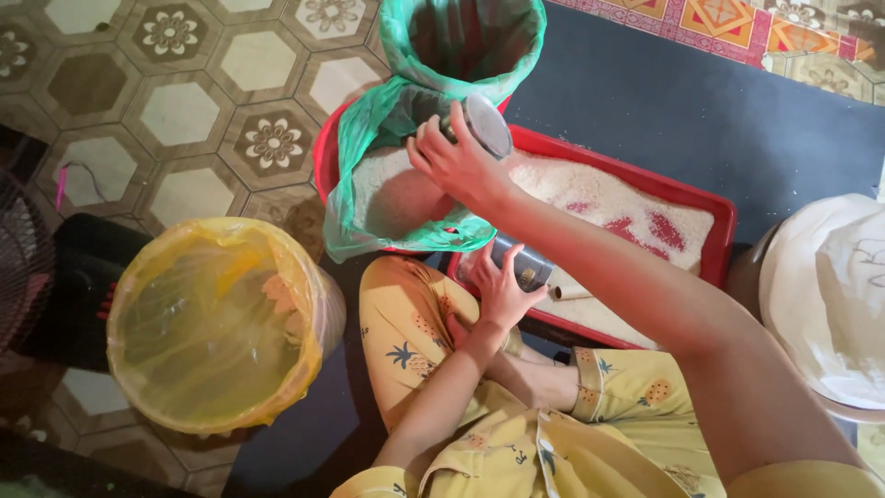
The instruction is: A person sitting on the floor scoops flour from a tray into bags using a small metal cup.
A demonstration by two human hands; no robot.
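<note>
The right hand (pixel 458 164) is closed around a small can (pixel 481 124), w/ fingers wrapped on its side, and it holds the can tilted at the mouth of the green bag (pixel 433 101); the can's round end faces the camera. The left hand (pixel 501 288) grips a dark tin (pixel 522 265), fingers curled around it, just at the near edge of the red tray (pixel 724 221), above the person's knee. The green bag is a thin plastic one, open at top, standing on the left end of the tray; the lower part of the bag is filled w/ white grain and looks pale through the plastic. The tray is rectangular and holds a layer of white grain (pixel 599 198), thin in some places so red bottom shows through. A small cardboard tube (pixel 572 292) lies in the tray near the left hand. The person sits on the floor in yellow clothes w/ printed pattern, legs folded under the tray edge. To the left, well apart from the hands, stands a bucket (pixel 217 323) lined w/ yellow plastic. At the right edge is a white sack (pixel 830 295), only partly in view. The floor has hexagon tiles on the left and a dark mat (pixel 701 111) under the tray.
</note>
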